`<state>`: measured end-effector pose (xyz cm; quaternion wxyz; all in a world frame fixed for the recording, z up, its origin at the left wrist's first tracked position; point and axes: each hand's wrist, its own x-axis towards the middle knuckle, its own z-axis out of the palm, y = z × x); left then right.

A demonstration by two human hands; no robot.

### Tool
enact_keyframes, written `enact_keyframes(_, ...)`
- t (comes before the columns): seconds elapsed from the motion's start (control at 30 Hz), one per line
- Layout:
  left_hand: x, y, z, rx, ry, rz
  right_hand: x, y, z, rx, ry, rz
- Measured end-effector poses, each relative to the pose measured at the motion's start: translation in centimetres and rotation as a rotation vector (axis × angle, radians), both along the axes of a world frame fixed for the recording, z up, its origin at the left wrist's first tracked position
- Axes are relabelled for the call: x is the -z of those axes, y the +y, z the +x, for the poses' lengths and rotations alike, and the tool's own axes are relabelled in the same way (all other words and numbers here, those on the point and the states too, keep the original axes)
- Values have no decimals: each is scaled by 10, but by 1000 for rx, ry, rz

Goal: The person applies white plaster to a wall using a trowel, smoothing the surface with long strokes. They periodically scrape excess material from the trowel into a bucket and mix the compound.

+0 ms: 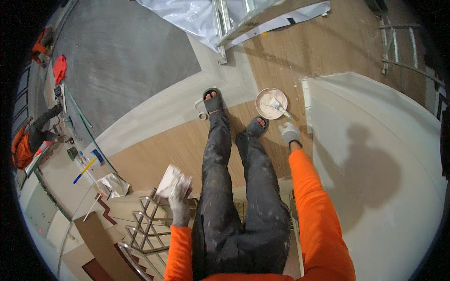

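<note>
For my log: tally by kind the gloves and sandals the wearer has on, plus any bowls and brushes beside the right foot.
Grey gloves: 2
Dark open-toed sandals: 2
Round bowl: 1
Brush: 1
Total: 6

The pale grey fabric glove on the left hand (178,204) looks matt and textured, like its match on the right hand (289,133). The flat whitish slab (170,181) has a smeared surface, its material unclear. Thick, ridged off-white paste (265,107) coats a round, shallow pale dish (257,105). The dark grey cloth trousers (215,201) are matt and pale-flecked, the orange sleeves (311,187) soft cloth. Tan wood-grain flooring (154,161) has low sheen; the crumpled white sheet (185,16) looks glossy, plastic-like.
</note>
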<state>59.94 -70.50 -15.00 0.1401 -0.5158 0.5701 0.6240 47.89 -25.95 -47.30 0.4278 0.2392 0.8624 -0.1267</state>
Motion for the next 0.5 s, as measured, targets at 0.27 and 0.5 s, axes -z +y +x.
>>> enact_keyframes(0.27,109,-53,182,-218,-266,-111,232,15,-50,-124,3,111)
enact_keyframes(0.5,145,-31,200,-151,-332,-10,308,72,-8,-798,204,-91)
